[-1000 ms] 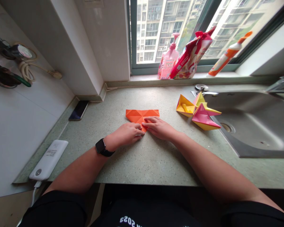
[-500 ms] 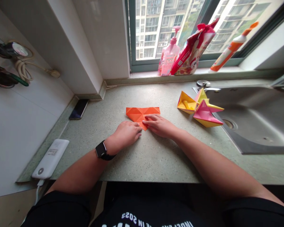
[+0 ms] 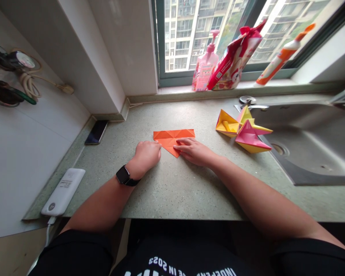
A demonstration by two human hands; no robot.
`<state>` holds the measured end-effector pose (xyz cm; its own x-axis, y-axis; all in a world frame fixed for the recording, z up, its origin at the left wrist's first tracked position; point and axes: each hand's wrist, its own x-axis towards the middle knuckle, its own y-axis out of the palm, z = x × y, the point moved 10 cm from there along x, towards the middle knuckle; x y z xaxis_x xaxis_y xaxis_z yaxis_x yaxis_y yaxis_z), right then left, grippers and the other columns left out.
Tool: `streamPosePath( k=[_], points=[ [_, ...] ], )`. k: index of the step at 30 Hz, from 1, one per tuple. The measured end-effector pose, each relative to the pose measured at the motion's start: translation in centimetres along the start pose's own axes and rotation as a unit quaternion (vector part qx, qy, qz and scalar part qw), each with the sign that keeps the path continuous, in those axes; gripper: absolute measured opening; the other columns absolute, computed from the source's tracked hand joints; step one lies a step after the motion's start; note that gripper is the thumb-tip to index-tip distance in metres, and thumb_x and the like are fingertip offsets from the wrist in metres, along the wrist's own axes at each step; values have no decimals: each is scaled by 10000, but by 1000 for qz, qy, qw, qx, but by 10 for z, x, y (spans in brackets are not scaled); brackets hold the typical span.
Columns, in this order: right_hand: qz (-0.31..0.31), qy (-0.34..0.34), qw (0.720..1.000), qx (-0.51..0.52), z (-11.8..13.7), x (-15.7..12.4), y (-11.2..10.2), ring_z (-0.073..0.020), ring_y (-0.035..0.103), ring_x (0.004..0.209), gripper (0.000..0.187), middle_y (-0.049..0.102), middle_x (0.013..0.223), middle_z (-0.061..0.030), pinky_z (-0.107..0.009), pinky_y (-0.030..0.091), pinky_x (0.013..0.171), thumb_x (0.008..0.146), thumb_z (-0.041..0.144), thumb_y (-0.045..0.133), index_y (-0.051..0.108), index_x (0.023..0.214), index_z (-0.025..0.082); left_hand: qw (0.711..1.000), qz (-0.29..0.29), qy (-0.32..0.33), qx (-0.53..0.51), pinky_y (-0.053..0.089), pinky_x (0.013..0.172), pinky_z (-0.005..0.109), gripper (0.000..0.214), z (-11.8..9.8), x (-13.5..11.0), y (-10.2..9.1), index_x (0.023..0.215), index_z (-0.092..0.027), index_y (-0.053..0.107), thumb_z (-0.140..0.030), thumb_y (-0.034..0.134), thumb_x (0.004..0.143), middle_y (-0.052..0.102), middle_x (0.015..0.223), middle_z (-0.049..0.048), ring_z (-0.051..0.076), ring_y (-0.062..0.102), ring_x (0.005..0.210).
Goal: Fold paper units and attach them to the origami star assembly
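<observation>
A sheet of orange origami paper (image 3: 174,135) lies on the counter, folded into a wide band at the far side with a point toward me. Crease lines cross its surface. My right hand (image 3: 196,152) rests on the right part of the point, its fingers stretched out over the paper. At the lower left edge is my left hand (image 3: 147,153), closed, with thumb and index finger at that edge. Its other fingers are curled and partly hidden. Right of the paper stands a folded origami piece (image 3: 251,138) in yellow and pink.
A steel sink (image 3: 319,153) fills the right side. At left lie a phone (image 3: 96,132) and a white power bank (image 3: 63,191) with a cable. A pink pump bottle (image 3: 204,71), a red bag (image 3: 232,61) and an orange-white bottle (image 3: 278,61) stand on the windowsill.
My left hand has slid left and away from me along the paper's lower left edge, uncovering the point. My right hand stays in place on the paper.
</observation>
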<state>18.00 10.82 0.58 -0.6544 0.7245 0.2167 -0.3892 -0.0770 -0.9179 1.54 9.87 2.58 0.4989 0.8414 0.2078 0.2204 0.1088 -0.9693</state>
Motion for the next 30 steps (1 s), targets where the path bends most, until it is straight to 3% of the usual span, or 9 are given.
streamPosePath(
  k=[3,10,14,18,20,22,25,27,30],
  points=[
    [0,0,1000,1,1,0,-1,-326,652,1413,350,688,1535,-106,-556,532,1218,1094,322,608,790,1391,346,996,-8,-39,75,554,847,422,232,12,3,-3,947,-199,802,-240,587,1023,815,1048,130,272,717,856],
    [-3,2,1000,4,-1,0,0,-321,657,1404,350,686,1538,-85,-570,531,1215,1085,321,629,783,1394,383,993,-12,-89,73,555,821,415,236,43,7,0,1060,-219,829,-232,604,992,811,1068,136,282,707,883],
    [-5,0,1000,0,-1,0,0,-321,657,1397,349,692,1529,-80,-574,533,1214,1080,307,632,785,1386,378,992,-9,-89,88,569,863,435,243,43,6,-3,1073,-192,811,-207,583,990,800,1098,154,296,707,919],
    [-6,-9,1000,-7,1,0,-2,-318,661,1387,348,695,1520,-94,-573,535,1212,1086,308,616,783,1389,349,990,-22,-96,97,544,1022,525,240,30,4,-14,1110,-116,775,-158,564,1004,764,1225,229,370,698,1133],
    [-5,-10,1000,-8,2,-1,-2,-316,660,1389,349,695,1520,-99,-570,541,1208,1088,310,614,780,1393,342,996,-18,-49,71,503,1127,545,265,13,6,-16,1159,-106,765,-137,540,1022,746,1304,229,372,676,1246],
    [-5,-8,1000,-12,2,-1,-1,-313,660,1391,344,697,1518,-97,-573,544,1205,1092,317,612,779,1391,345,999,-1,40,22,480,1187,514,282,-13,8,-15,1232,-128,759,-171,544,1054,721,1405,194,343,652,1329],
    [-6,-10,1000,-20,1,-1,0,-310,661,1392,328,702,1509,-90,-581,539,1210,1093,320,620,784,1375,350,988,46,141,-41,538,1105,439,263,-43,4,-7,1227,-201,788,-235,573,1079,748,1377,119,288,703,1231],
    [-8,-10,1000,-23,0,-1,1,-308,660,1392,320,704,1505,-87,-576,534,1218,1088,314,631,788,1365,354,983,68,159,-60,567,1018,416,262,-52,2,-4,1186,-230,817,-254,575,1090,774,1302,100,267,730,1118],
    [-11,-10,1000,-21,-2,-2,3,-306,658,1393,323,701,1508,-91,-570,530,1222,1090,314,631,786,1371,355,981,80,161,-75,568,979,409,271,-58,-1,-4,1211,-266,833,-268,590,1090,761,1330,95,265,725,1107]
  ],
)
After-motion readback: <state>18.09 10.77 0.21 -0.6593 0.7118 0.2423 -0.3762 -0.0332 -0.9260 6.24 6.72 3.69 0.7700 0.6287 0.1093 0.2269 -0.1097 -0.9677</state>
